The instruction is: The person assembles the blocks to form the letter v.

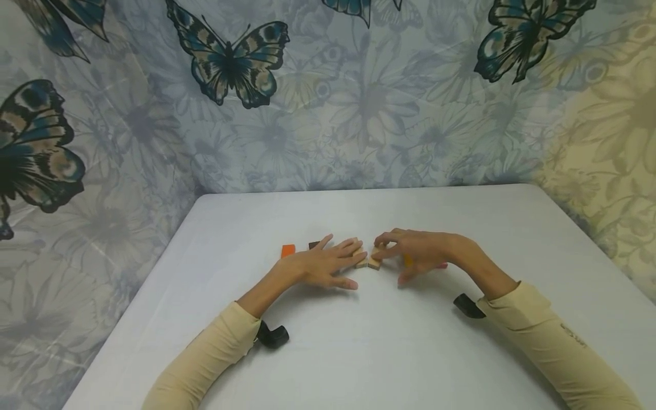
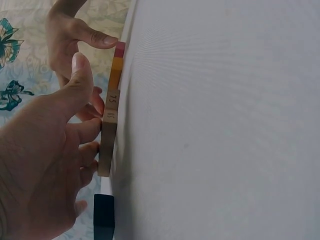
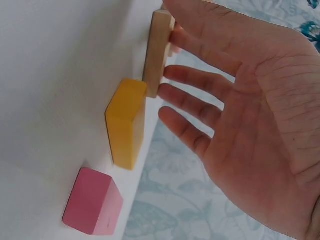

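Observation:
In the head view, my left hand [image 1: 328, 266] spreads over the table with its fingertips on a plain wooden block [image 1: 361, 264]. A second plain wooden block [image 1: 374, 264] lies just to its right, under the fingertips of my right hand [image 1: 417, 250]. Both thumbs stand away from the blocks. Seen from the left wrist, the near wooden block [image 2: 107, 145] and the far wooden block [image 2: 112, 100] bear dark printed marks on their ends. The right wrist view shows extended fingers resting at the top face of the wooden block [image 3: 158, 55].
A yellow block [image 3: 125, 125] and a pink block [image 3: 92, 202] sit beneath my right hand. Left of the wooden ones are a dark block [image 1: 314, 245] and an orange block [image 1: 288, 250]. All stand on a white table [image 1: 359, 341] backed by butterfly-patterned cloth [image 1: 369, 114].

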Demonstrator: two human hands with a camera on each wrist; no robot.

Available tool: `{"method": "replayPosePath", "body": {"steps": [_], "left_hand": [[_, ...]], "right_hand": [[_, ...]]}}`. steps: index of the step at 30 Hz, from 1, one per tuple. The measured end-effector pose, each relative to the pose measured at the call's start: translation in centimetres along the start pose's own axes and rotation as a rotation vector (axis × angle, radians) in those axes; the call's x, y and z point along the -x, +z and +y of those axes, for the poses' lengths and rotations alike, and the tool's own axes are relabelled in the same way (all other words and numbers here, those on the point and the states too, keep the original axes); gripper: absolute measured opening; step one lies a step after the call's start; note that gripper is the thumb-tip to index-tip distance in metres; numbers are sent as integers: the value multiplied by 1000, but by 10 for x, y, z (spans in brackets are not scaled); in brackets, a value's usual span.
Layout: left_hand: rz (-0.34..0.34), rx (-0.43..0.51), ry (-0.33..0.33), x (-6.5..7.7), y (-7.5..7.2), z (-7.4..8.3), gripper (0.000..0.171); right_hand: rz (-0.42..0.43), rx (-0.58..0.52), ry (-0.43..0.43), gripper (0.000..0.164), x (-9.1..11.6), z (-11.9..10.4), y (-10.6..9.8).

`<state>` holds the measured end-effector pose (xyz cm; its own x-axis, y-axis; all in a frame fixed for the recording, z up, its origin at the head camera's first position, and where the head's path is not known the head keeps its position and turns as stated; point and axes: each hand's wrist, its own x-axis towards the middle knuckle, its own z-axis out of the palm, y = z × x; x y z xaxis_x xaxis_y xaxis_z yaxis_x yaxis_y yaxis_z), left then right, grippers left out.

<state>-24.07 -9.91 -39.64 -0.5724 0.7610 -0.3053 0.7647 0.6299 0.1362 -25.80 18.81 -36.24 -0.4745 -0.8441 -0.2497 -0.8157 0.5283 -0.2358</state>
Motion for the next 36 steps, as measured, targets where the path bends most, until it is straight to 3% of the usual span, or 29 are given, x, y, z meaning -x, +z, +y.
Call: {"method": "replayPosePath", "body": {"steps": [6, 17, 21, 27, 36], "left_hand": [[6, -1, 4, -3, 1, 1, 84], [37, -58, -25, -18, -24, 14, 95], [24, -54, -45, -13, -19, 17, 96], [13, -37, -59, -7, -11, 17, 95], [-18, -35, -61, -5, -3, 14, 95]], "right_hand": [[14, 25, 7, 74, 1, 0, 2], [-6, 28, 70, 75, 14, 1, -27], [-42, 22, 68, 77, 10, -1, -24], [-27, 2, 34, 75, 4, -3, -16], [-50, -48, 48, 77, -1, -1, -4]]}}
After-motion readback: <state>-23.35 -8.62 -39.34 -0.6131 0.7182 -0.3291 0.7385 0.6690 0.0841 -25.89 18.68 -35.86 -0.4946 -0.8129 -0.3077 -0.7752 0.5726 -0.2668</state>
